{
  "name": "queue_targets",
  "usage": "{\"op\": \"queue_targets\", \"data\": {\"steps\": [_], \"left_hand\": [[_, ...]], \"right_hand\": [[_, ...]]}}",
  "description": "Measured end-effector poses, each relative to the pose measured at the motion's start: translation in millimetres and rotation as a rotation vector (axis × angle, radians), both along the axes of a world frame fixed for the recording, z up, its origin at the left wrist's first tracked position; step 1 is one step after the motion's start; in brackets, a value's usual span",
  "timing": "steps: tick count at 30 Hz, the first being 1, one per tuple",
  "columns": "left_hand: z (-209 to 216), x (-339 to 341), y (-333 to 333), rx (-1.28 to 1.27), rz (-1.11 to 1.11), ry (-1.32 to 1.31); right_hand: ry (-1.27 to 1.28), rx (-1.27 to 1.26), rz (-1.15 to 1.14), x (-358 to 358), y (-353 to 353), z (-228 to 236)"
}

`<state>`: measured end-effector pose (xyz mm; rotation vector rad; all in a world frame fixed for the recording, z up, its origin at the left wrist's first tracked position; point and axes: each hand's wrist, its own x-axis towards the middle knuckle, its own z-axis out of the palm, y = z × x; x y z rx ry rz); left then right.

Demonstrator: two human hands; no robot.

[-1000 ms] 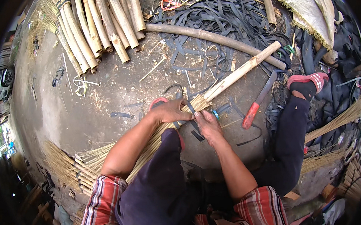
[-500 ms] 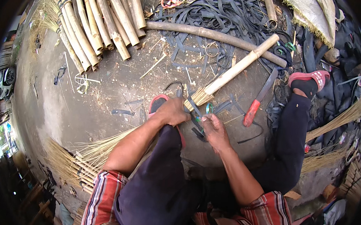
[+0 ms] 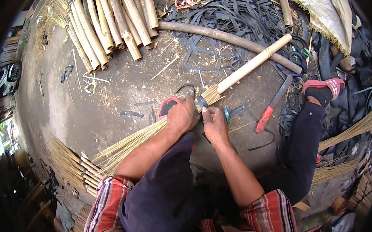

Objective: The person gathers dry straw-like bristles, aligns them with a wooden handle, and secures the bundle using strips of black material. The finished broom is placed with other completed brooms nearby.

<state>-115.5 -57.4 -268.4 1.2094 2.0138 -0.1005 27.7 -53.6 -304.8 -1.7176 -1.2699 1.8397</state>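
A broom with a pale bamboo handle [image 3: 255,62] slants across the ground in front of me. Its straw bristles [image 3: 134,144] pass under my left forearm toward the lower left. My left hand [image 3: 183,115] is closed round the straw just below the handle. A dark rubber strip [image 3: 201,102] lies round the straw there. Pressed close beside it, my right hand [image 3: 215,122] pinches the strip, though its fingertips partly cover the rubber. Right of the hands, a knife with a red handle [image 3: 264,119] lies on the ground.
Finished bamboo-handled brooms [image 3: 108,20] lie in a row at the upper left. A heap of black rubber strips [image 3: 232,15] fills the far side, with a long bamboo pole [image 3: 217,37] before it. More brooms [image 3: 77,164] lie at the lower left. A white sack [image 3: 326,18] is at the upper right.
My right hand has moved up and left, close against the straw and my left hand. The strip's stretched length between the hands has shortened. The view has shifted slightly.
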Motion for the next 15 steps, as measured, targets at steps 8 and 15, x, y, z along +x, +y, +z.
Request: {"op": "queue_targets", "data": {"steps": [8, 15], "left_hand": [[-18, -41, 12, -0.136, 0.042, -0.739], [-11, -18, 1, 0.048, 0.087, -0.587]], "right_hand": [[0.330, -0.128, -0.020, 44, -6, 16], [0.382, -0.288, -0.151, 28, 13, 6]]}}
